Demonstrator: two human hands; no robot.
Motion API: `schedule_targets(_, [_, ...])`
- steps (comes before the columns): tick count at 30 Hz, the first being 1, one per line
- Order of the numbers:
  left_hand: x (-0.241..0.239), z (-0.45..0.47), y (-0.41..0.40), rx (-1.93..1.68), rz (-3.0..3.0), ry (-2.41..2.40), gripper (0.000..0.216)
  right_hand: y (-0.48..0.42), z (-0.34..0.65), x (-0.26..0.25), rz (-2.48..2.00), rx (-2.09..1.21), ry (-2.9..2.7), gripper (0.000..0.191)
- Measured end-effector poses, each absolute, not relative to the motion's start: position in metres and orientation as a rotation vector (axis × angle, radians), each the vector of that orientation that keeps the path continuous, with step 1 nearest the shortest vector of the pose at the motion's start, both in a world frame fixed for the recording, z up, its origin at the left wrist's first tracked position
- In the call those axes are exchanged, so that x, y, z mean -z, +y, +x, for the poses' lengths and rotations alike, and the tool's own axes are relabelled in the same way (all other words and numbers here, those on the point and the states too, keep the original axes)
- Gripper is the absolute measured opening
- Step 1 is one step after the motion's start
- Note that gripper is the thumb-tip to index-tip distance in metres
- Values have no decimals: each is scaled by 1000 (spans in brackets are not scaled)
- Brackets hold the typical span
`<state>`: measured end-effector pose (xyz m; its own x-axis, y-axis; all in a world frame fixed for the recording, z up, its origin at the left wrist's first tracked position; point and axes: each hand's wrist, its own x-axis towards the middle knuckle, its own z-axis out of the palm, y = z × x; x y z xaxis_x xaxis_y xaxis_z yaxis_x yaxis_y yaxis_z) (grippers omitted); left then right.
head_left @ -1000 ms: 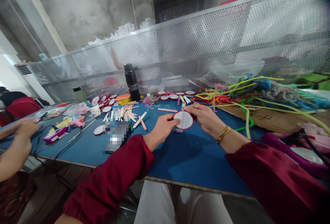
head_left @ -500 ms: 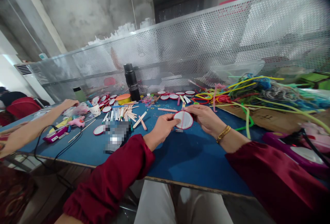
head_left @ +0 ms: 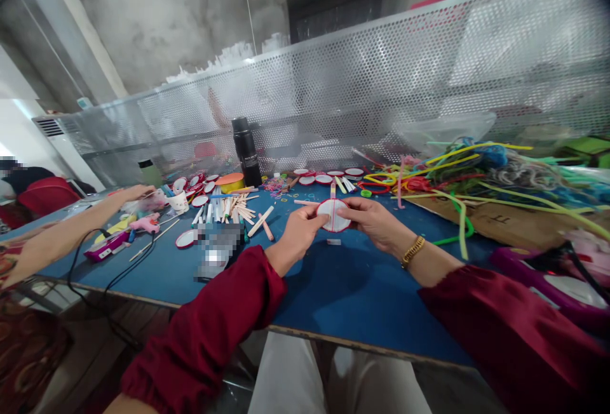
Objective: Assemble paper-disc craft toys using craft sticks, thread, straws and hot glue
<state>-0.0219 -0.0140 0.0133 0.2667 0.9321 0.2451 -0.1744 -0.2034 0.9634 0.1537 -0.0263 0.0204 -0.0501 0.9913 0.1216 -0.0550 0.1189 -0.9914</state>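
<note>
Between my two hands, above the blue table, is a white disc with a red rim. A red line runs down its middle, and a pale stick shows above its top edge. My left hand pinches the disc at its left side. From the right, my right hand grips it, thumb lying on the white face. The other fingers of both hands are mostly hidden behind the disc. A small pale piece lies on the table just below.
Several red-rimmed discs, marker pens, wooden sticks and a black bottle are left and behind. Colourful cords lie on cardboard at right. A purple device sits far right. Another person's arm reaches in from the left.
My right hand has moved from the disc's upper right edge down onto its face, thumb now pressed there. The disc has shifted slightly up and left. The other person's arm has shifted a little.
</note>
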Motion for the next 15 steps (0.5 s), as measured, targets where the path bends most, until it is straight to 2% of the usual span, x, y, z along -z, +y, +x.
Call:
schedule_targets(9, [3, -20, -1, -1309, 1419, 744, 33, -25, 149, -17, -1002, -1153, -1207, 38])
schedule_targets(15, [1, -21, -3, -1232, 1454, 771, 19, -19, 151, -12, -1050, -967, -1294, 33])
